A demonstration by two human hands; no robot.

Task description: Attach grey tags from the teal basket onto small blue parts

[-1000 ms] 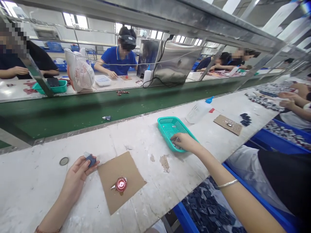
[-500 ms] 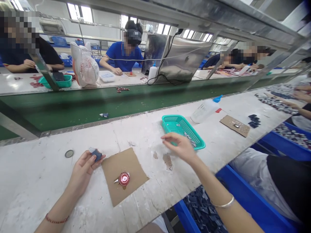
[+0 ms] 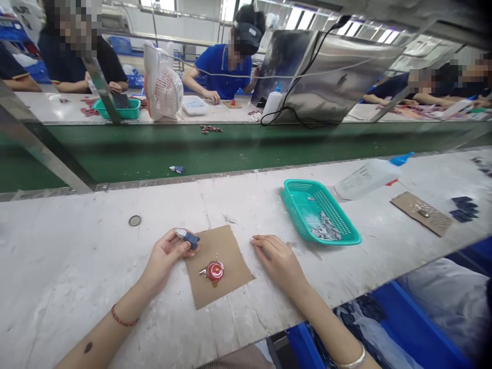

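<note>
My left hand (image 3: 163, 261) is closed on a small dark blue piece (image 3: 190, 240) with a pale, whitish end, held over the left corner of a brown cardboard square (image 3: 230, 248). On the cardboard sits a round, glossy red pool or cap (image 3: 216, 271), with a small metallic bit at its left side. My right hand (image 3: 282, 264) is low over the table, just right of the cardboard. Its thumb and fingers are pinched together, and a tiny pale spot shows at the tips; what it holds is too small to name.
A green basket (image 3: 294, 210) with small grey pieces stands beyond my right hand. Behind it are a clear bottle (image 3: 363, 179) with a blue tip and another cardboard piece (image 3: 411, 205). A bottle cap (image 3: 135, 221) lies at left. Co-workers sit across the green belt (image 3: 238, 148).
My right hand has moved from the basket's edge down and left toward the cardboard, its fingers pinched. My left hand still holds the blue piece. The camera view has turned, shifting things to the right.
</note>
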